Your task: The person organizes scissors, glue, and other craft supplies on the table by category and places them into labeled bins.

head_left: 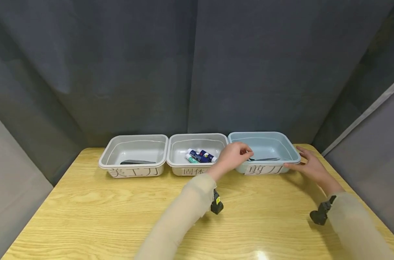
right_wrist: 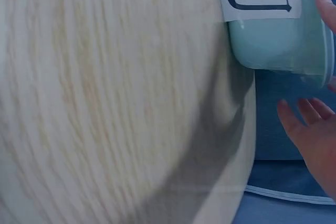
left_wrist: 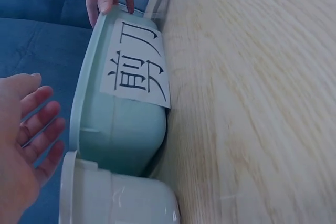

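In the head view, a light blue bin (head_left: 286,144) with a paper label stands at the right of a row. Scissors (head_left: 268,159) lie inside, partly hidden by my left hand (head_left: 234,154) over the bin's left front rim. The left wrist view shows that hand's fingers (left_wrist: 39,124) loosely bent and apart, holding nothing. My right hand (head_left: 309,167) is at the bin's right front corner. Its thumb touches the front rim and a finger reaches along the side; in the right wrist view the other fingers (right_wrist: 307,114) are spread beyond the bin.
Left of the blue bin stand a grey bin (head_left: 175,144) with several glue sticks (head_left: 200,156) and another grey bin (head_left: 107,155) with dark utility knives (head_left: 136,162). All stand near the back edge of the wooden table (head_left: 96,213), before a dark curtain (head_left: 135,72).
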The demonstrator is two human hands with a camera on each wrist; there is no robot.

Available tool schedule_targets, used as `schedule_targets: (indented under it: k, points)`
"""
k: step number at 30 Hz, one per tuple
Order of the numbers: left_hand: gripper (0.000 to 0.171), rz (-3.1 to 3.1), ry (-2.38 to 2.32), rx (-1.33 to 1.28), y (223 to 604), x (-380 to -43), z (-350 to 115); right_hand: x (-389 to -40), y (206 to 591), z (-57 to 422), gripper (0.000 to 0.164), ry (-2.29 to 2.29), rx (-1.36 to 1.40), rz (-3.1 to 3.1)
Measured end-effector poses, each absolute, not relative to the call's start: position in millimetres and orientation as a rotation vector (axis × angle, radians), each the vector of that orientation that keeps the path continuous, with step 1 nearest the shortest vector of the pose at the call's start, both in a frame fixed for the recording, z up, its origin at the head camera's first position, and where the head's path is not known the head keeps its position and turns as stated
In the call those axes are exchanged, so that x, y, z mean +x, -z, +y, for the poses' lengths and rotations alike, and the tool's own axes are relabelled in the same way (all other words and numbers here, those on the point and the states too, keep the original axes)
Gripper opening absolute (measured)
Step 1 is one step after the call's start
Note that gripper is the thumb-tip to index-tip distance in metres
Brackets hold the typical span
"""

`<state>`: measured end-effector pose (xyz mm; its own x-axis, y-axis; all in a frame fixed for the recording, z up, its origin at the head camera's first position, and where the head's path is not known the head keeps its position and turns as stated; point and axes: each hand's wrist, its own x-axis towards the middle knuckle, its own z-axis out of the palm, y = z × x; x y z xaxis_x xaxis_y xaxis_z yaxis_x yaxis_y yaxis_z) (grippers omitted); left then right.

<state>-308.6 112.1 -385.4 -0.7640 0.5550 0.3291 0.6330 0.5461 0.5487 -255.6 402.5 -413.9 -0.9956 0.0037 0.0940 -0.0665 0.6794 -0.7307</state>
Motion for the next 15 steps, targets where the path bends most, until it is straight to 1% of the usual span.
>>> schedule_targets:
  k: [1, 3, 11, 13, 15]
  points:
    - [0.018, -2.659, 1.018, -1.025, 385, -308, 109, -255, 411, 402, 0.091, -1.192, 0.063, -2.794]
    - [0.019, -2.657, 1.016, -1.030, 385, -305, 103, -254, 407, 400, 0.085, -1.137, 0.102, -2.765]
    - [0.018, -2.685, 0.859, -1.022, 384, -296, 74, -251, 397, 391, 0.049, -0.937, 0.162, -2.687]
    - [0.017, -2.677, 0.850, -1.011, 383, -294, 67, -248, 392, 384, 0.042, -0.880, 0.180, -2.681]
    - [0.017, -2.658, 0.847, -1.021, 381, -293, 61, -246, 388, 379, 0.038, -0.858, 0.201, -2.676]
